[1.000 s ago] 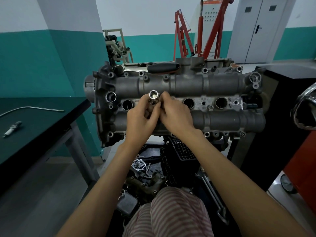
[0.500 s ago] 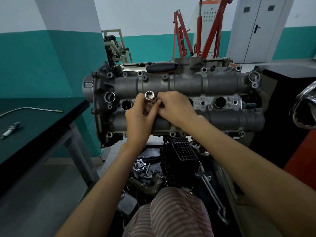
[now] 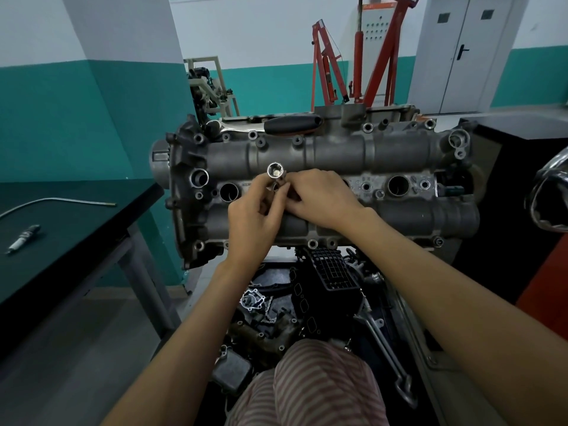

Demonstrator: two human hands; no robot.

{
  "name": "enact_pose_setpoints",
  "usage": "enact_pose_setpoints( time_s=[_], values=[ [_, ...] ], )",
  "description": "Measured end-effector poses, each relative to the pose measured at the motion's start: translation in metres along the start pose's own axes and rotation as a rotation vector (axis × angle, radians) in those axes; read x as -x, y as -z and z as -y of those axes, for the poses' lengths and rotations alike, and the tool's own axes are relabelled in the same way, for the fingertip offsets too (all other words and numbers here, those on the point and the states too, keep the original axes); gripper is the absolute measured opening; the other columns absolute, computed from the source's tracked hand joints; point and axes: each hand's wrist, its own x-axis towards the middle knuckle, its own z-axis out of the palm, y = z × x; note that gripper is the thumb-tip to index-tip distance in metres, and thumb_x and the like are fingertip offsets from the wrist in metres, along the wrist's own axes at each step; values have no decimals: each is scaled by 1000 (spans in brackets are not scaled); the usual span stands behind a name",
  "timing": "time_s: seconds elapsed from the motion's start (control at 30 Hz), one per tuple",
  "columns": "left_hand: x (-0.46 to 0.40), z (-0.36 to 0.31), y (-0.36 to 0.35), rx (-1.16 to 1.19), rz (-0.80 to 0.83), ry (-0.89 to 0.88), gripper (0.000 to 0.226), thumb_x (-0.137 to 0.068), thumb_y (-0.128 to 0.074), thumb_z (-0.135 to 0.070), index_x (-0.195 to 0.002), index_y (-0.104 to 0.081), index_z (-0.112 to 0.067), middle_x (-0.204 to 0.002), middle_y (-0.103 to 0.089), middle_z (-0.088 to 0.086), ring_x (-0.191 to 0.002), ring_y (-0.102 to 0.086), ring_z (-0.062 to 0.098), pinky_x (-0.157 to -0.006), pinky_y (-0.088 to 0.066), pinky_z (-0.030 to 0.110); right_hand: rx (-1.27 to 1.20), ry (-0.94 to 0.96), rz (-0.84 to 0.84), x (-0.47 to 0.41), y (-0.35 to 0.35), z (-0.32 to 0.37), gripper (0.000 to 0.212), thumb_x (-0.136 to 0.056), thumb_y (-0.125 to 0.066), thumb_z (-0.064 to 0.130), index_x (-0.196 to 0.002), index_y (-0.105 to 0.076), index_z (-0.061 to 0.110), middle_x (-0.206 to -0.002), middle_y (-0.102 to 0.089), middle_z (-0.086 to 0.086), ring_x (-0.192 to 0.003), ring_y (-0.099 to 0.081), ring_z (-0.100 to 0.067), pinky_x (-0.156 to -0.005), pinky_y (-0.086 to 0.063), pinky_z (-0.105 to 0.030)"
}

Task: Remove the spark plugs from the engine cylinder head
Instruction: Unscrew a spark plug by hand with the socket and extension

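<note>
The shiny steel tubular socket (image 3: 275, 171) stands out of the second plug well of the grey cast-aluminium cylinder head (image 3: 322, 192), its open mouth at 12 o'clock of the left hand (image 3: 252, 221). The left hand grips its shaft; the right hand (image 3: 319, 199), at 3 o'clock of the socket, pinches it with curled fingers. Compared with half a second ago, the socket's mouth sits a little farther left. One removed dark-tipped spark plug (image 3: 23, 238) lies on the dark green bench (image 3: 70, 229) at 9 o'clock.
</note>
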Motion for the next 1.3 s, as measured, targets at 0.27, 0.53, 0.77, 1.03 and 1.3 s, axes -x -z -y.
enact_pose_setpoints(
  time_s=[0.27,0.53,0.77,1.03,1.3],
  values=[
    [-1,0,-4,91,-16,80,17,-86,-65,-24,-82,-55,-11,-60,-54,12,-54,-49,23,-51,-39,25,-14,-93,2,0,1,1,35,-87,-45,43,-71,-57,14,-69,-59,-5,-72,-58,-28,-55,-28,-28],
    [0,3,0,40,21,-10,18,-89,-53,-26,-99,-61,-12,-50,-39,-10,-45,-39,3,-47,-27,8,15,1,-23,2,0,1,30,-91,-41,36,-101,-56,12,-92,-66,-7,-83,-61,-29,-58,-30,-30],
    [-1,3,-4,90,-21,71,17,-86,-63,-26,-83,-56,-11,-56,-50,4,-51,-45,16,-50,-37,21,-63,-76,-13,5,2,2,25,-86,-50,41,-74,-46,20,-66,-56,-1,-71,-59,-29,-52,-24,-29],
    [1,3,-1,49,15,33,18,-89,-56,-20,-103,-62,-11,-53,-42,-3,-48,-37,6,-49,-30,15,-2,-9,-24,3,0,1,31,-91,-42,38,-97,-55,10,-91,-66,-9,-83,-61,-32,-58,-30,-31],
    [0,-1,-3,108,-23,89,22,-84,-67,-21,-78,-54,-4,-60,-51,17,-56,-48,29,-54,-41,33,-43,-63,-14,6,2,2,27,-87,-49,41,-81,-56,16,-79,-65,-5,-77,-60,-30,-57,-26,-29]
  ],
)
